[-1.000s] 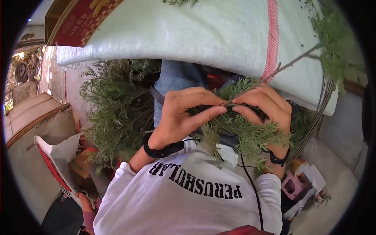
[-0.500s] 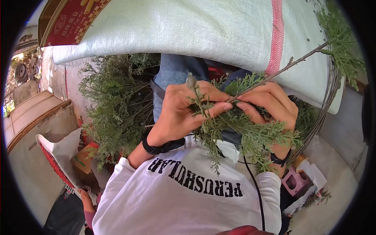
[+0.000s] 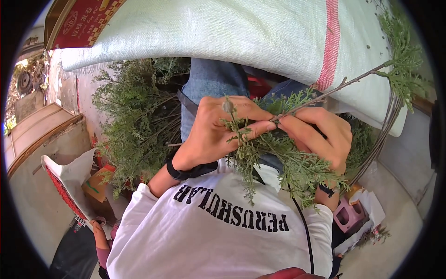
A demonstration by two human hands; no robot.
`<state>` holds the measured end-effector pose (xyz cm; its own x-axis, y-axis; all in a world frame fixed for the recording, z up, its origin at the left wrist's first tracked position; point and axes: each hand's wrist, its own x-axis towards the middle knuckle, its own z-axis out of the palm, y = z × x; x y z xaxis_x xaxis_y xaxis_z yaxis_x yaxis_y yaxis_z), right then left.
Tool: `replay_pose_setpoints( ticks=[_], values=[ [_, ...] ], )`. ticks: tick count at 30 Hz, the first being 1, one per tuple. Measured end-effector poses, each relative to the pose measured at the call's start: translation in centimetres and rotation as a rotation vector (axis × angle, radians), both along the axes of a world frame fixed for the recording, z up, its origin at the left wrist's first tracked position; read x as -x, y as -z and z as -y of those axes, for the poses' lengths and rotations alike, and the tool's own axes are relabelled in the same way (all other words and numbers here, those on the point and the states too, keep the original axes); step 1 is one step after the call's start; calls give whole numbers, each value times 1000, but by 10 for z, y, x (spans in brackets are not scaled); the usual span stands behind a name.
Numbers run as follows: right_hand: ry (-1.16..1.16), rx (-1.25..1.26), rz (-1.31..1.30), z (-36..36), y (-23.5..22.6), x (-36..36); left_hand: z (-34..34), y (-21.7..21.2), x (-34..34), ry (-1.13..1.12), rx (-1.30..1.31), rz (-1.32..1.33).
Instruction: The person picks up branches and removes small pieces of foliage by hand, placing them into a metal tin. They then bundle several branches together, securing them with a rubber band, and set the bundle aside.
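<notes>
Fingers of the left hand and right hand were clamped on a woody stem running toward two o'clock; close-set pinches probably gave best control, with foliage toward five o'clock best kept clear.

We sit in makeshift work corner; home or small workshop, we cannot tell. Signs: white woven sack spread before us, red food box at its edge, leafy branches heaped at our left, scuffed pale wall, plain grey floor, and, far left, opening onto daylight with dark wheel.
</notes>
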<state>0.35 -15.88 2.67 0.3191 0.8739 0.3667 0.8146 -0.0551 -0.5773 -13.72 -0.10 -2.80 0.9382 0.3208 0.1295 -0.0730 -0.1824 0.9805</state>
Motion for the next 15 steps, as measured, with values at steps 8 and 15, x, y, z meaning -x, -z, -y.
replay_pose_setpoints(
  ticks=[8, 15],
  values=[
    [-40, -6, -66, -2, 6, 0, -13, 4, 4, 99, 201, -33],
    [-302, 158, -268, -21, -7, -47, -18, 13, 4, 117, 369, -52]
  ],
)
